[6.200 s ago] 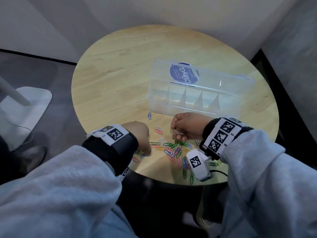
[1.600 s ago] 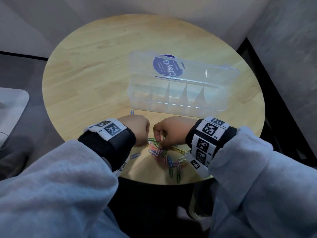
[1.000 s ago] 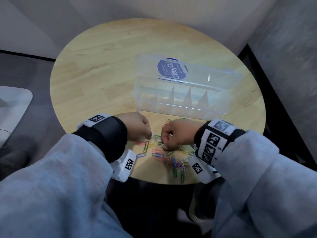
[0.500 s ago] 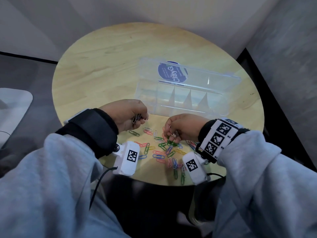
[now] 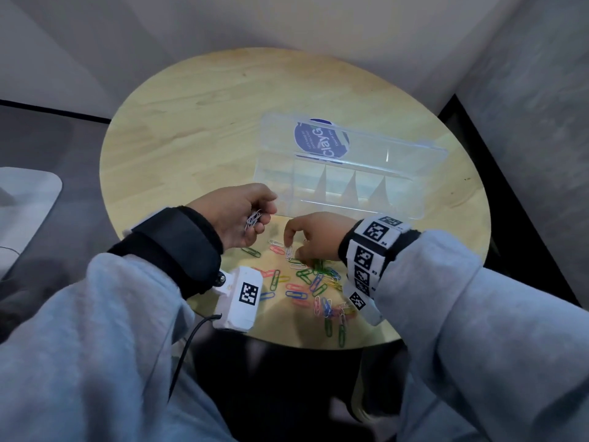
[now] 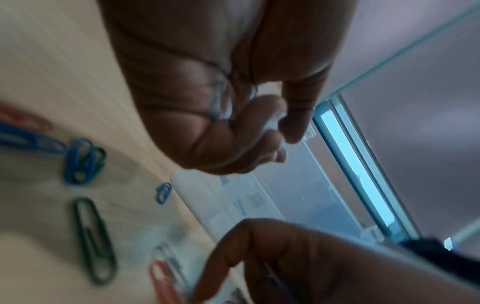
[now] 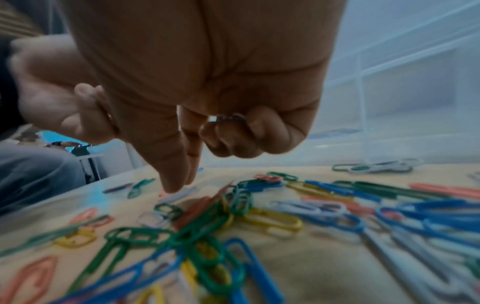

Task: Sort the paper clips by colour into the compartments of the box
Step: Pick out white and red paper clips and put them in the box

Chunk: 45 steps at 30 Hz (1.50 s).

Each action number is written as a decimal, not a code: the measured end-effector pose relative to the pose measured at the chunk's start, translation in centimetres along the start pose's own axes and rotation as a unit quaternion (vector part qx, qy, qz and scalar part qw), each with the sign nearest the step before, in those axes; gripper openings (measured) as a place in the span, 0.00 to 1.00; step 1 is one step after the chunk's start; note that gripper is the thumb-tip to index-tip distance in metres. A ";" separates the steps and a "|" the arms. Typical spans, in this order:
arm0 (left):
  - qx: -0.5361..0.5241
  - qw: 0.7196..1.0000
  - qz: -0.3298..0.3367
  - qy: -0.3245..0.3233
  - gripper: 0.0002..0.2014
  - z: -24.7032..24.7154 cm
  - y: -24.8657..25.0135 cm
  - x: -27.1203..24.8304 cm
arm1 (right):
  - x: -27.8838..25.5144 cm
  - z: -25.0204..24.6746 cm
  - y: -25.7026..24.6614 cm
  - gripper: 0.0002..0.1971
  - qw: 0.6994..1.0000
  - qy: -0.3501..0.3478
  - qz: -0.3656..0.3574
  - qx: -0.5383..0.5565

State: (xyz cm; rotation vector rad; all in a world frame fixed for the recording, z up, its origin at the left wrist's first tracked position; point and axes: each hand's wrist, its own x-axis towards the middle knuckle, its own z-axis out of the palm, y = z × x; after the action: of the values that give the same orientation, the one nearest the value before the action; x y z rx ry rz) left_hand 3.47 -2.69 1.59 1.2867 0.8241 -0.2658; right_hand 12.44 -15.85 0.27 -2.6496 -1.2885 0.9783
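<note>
Left hand [image 5: 237, 215] is cupping palm-up, fingers curling round a bunch of white clips [image 5: 253, 219], just short of the box [image 5: 411, 207]. Right hand [image 5: 314, 236] is reaching down, thumb and forefinger pinching a white clip [image 5: 289, 252] at the pile's [image 5: 314, 282] far edge; its other fingers [image 7: 233, 135] are curling over more clips in the palm. Pile of mixed colours is lying under and behind the right fingers on the table [image 5: 191, 138]. Box is sitting open just beyond both hands' fingertips, compartments showing no clips.
</note>
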 end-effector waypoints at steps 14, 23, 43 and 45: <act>0.505 0.856 0.088 0.064 0.08 2.1 -0.6 0.8 | 0.5 0.2 0.0 0.06 0.994 -0.013 -0.050 -0.094; 0.564 0.821 0.064 0.065 0.05 3.1 -0.9 2.4 | 0.1 0.4 0.8 0.03 0.998 -0.040 -0.029 -0.042; 0.511 0.858 0.033 0.042 0.07 1.6 -0.8 1.6 | -0.9 0.2 3.2 0.13 0.910 -0.078 0.044 0.405; 0.428 0.903 0.021 0.013 0.05 1.3 -0.2 1.3 | -0.8 0.2 3.2 0.15 0.893 -0.087 0.064 0.438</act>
State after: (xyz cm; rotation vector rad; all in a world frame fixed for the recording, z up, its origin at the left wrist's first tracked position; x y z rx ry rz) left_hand 4.76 -3.64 0.59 2.1300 0.7146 -0.6211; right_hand 14.19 -18.60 -0.45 -1.9652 -0.4696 1.4046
